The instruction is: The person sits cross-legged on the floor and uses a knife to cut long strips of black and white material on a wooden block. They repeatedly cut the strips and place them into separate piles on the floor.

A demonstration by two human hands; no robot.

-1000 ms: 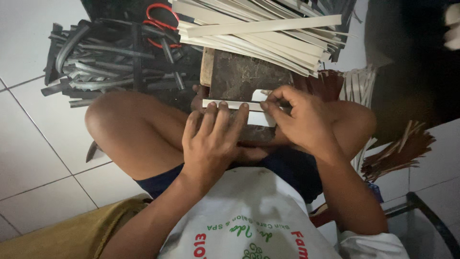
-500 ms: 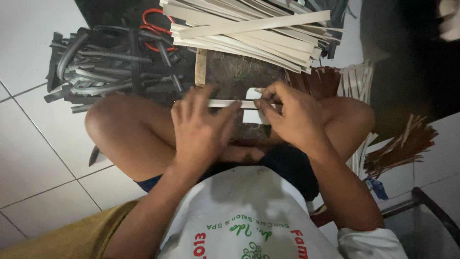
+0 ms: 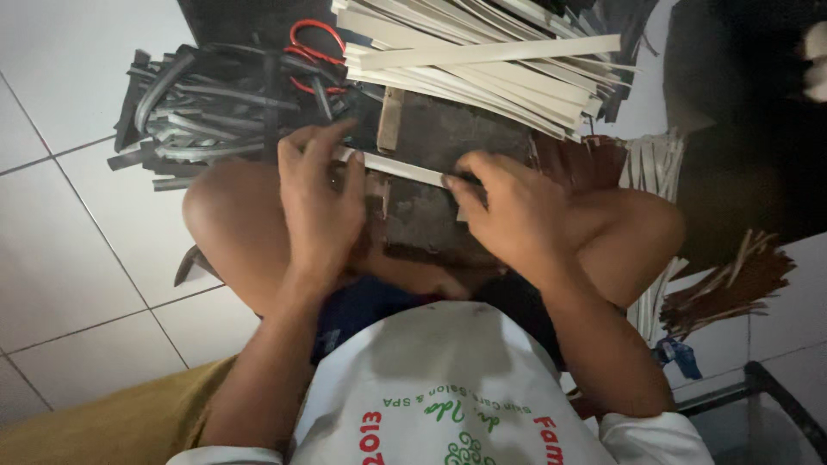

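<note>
Pale flat strips are lying fanned in a big stack [image 3: 482, 60] up top, beside a tangled pile of dark strips [image 3: 215, 103]. One pale strip [image 3: 401, 168] is lying across a worn dark wooden block [image 3: 439, 198] on the knees. Left hand [image 3: 320, 202] is pressing it with flat, spread fingers; right hand [image 3: 508, 211] is pinching its end. One pair of red-handled scissors [image 3: 314, 52] is poking out.

Counts on the tiled floor
Two hands, left hand [image 3: 317, 207] and right hand [image 3: 510, 211], on one pale strip [image 3: 403, 169]; one dark wooden block [image 3: 435, 185]; one pair of red-handled scissors [image 3: 312, 53]; one heap of pale strips [image 3: 491, 60]; one heap of black strips [image 3: 215, 108]
</note>
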